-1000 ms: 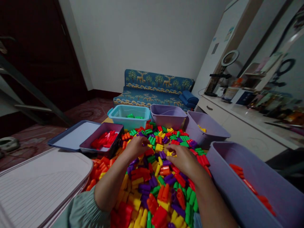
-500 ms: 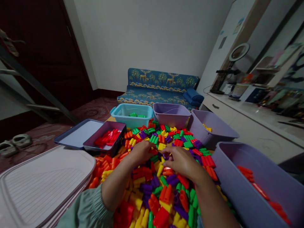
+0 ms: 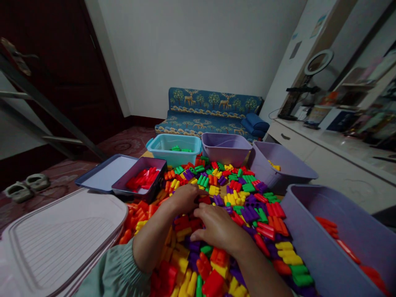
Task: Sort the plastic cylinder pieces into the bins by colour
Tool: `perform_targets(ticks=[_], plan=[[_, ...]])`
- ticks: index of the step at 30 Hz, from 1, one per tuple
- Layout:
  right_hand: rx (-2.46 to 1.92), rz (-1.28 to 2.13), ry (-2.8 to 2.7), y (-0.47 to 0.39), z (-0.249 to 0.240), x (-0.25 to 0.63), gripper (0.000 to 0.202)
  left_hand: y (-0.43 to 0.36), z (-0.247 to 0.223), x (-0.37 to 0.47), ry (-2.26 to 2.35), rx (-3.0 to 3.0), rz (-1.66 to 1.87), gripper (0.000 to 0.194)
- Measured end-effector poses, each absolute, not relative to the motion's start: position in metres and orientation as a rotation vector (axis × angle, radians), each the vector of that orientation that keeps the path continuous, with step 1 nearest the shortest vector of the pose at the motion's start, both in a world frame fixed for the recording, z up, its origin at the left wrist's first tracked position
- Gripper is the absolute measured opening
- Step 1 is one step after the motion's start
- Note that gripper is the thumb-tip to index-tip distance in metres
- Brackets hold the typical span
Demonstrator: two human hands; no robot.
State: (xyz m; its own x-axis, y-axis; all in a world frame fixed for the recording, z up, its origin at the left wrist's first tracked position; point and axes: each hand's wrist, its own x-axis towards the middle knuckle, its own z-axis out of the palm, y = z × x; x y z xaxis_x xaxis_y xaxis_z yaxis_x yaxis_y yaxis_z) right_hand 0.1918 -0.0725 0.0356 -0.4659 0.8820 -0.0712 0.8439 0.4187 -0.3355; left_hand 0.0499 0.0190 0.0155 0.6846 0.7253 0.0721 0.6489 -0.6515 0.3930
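Note:
Over the middle of a heap of plastic toy blocks [image 3: 238,198] in red, orange, yellow, green and purple, my two hands are close together. My left hand [image 3: 185,199] is curled, palm down, with a red block [image 3: 204,199] at its fingertips; part of its grip is hidden. Just nearer and to the right is my right hand [image 3: 219,226], its thumb apart from its fingers. The right fingertips reach toward the red block beside the left hand, and nothing plainly shows in its grasp. Most blocks are ribbed pieces of joined tubes.
Around the heap stand a light-blue bin [image 3: 175,156] with green blocks, a purple bin [image 3: 227,152], another purple bin [image 3: 278,177] with yellow pieces, and a large one [image 3: 309,231] with red-orange pieces. An open case [image 3: 159,181] holds red blocks; pale lids [image 3: 68,231] lie left.
My right hand has moved left and nearer to me, closing in on my left hand. More blocks show on the right where it was. The view has shifted slightly.

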Motion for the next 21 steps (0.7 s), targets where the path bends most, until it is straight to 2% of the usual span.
perform_targets(ticks=[6, 10, 17, 21], plan=[[-1.536, 0.552, -2.536, -0.0695, 0.0314, 0.198, 0.027, 0.0181, 0.0109, 0.0549, 1.007, 2.685, 0.27, 0.046], [-1.522, 0.548, -2.59, -0.0699, 0.0292, 0.1989, 0.036, 0.0181, 0.0082, 0.0576, 1.034, 2.698, 0.269, 0.043], [-1.479, 0.447, -2.647, -0.0726, 0.0264, 0.1961, 0.028, 0.0176, 0.0105, 0.0579, 1.249, 2.591, 0.28, 0.037], [-1.486, 0.495, -2.569, -0.0679, 0.0274, 0.1999, 0.028, 0.0198, 0.0105, 0.057, 1.299, 2.504, 0.469, 0.036]])
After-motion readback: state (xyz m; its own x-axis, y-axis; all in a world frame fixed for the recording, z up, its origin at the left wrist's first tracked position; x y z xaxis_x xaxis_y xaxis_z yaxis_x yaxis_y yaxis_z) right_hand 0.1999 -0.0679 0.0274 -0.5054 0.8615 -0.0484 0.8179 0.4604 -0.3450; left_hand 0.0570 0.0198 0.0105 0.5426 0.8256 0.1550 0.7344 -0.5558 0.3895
